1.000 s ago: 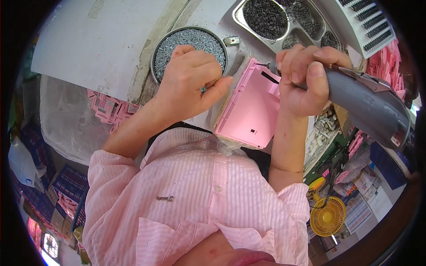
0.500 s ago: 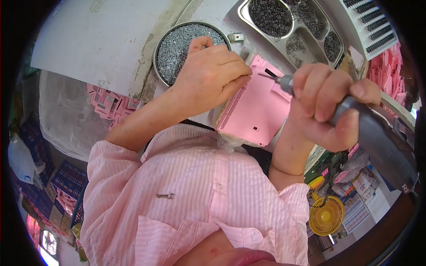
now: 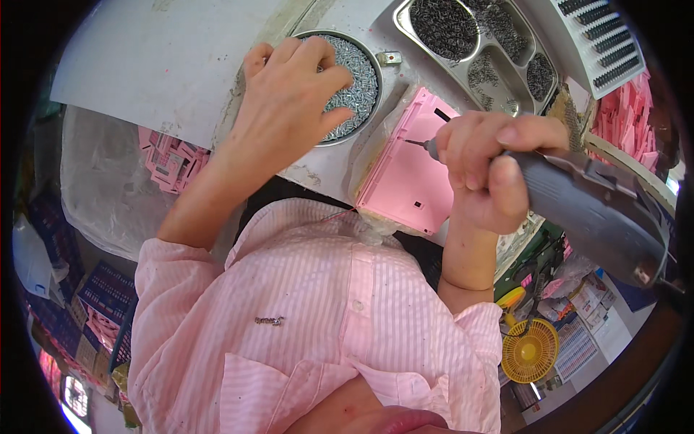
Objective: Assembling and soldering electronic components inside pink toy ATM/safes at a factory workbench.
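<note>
My left hand (image 3: 289, 98) hovers over a round metal tin of small silver screws (image 3: 363, 83), fingers bent and spread, thumb apart from the index finger; no screw shows in it. Wrapped in my right hand (image 3: 481, 155) is a dark grey electric screwdriver (image 3: 593, 202). Its thin bit points left, over the upper left part of a pink plastic panel (image 3: 405, 170). Whether the tip touches the panel, I cannot tell. The panel lies tilted on a plastic-wrapped support close to my body and has small dark rectangular openings.
Behind the panel stands a steel compartment tray (image 3: 504, 105) of dark small parts. A white rack (image 3: 600, 43) with rows of black pieces is at the far right, above stacked pink parts (image 3: 625, 116). More pink parts (image 3: 173, 160) lie in a plastic-lined container at left.
My left hand has moved left from the panel's edge to over the screw tin, and its fingers have spread. The screwdriver has shifted left and slightly down, its bit now over the panel's left side.
</note>
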A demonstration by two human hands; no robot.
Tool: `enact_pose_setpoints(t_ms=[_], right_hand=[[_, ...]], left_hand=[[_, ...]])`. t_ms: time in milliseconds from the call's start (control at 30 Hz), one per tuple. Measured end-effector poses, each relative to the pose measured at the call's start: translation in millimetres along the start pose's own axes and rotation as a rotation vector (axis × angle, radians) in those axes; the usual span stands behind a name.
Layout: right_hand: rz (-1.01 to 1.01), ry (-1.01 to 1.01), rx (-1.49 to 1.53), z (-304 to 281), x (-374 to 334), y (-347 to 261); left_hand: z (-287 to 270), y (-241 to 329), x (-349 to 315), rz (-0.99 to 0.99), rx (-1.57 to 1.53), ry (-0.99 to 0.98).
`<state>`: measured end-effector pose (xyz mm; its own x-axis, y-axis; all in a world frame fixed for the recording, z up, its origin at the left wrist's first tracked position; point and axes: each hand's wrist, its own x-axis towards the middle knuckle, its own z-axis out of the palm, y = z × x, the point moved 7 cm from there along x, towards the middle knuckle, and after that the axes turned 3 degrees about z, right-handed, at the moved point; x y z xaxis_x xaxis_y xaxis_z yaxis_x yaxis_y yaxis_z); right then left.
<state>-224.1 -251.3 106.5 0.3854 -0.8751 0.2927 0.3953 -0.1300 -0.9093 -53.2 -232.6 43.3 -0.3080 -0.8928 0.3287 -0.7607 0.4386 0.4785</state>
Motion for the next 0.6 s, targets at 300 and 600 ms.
enact_pose_setpoints(t_ms=[300, 600], right_hand=[[0.006, -0.023, -0.217, 8.9, -5.7, 24.1], [-0.052, -0.045, 0.055, 15.8, 0.9, -14.9]], left_hand=[[10.2, -13.8, -2.6, -0.058, 0.031, 0.017], [11.2, 37.1, -8.2, 0.183, -0.247, 0.037]])
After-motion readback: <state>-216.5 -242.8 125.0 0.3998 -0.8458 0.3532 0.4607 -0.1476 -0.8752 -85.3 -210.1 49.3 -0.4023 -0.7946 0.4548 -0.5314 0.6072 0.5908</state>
